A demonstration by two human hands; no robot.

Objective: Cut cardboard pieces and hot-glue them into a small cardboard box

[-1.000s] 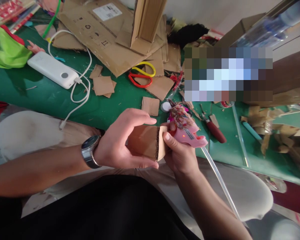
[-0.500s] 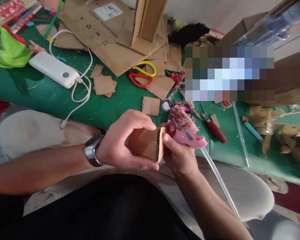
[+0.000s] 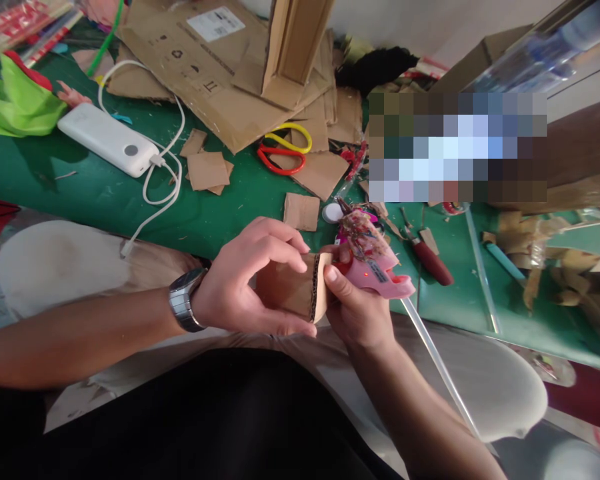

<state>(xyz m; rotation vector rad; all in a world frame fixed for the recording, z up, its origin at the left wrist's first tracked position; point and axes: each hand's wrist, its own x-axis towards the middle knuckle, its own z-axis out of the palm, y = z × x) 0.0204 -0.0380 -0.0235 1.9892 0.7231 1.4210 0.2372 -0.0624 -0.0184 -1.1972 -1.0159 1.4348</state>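
My left hand point(image 3: 245, 280), with a watch on its wrist, grips a small brown cardboard box point(image 3: 285, 290) from both sides, thumb below and fingers above. A flat cardboard piece point(image 3: 322, 287) sits against the box's right end, its corrugated edge showing. The thumb of my right hand point(image 3: 363, 310) presses on that piece. In the same hand is a pink hot glue gun point(image 3: 373, 257), its nozzle end crusted and pointing away from me. A small orange light glows on the gun, and a clear glue stick point(image 3: 440, 363) sticks out of its back toward me.
Behind my hands lie a cardboard square point(image 3: 301, 212), scissors point(image 3: 283, 150) with yellow and red handles, and a large flattened carton point(image 3: 195, 67). A white power bank point(image 3: 107, 139) with a cable is on the left. A red-handled tool point(image 3: 433, 261) lies to the right.
The fingers of my left hand have shifted slightly on the top edge of the box and now lie more spread. My right hand and the glue gun have hardly moved.
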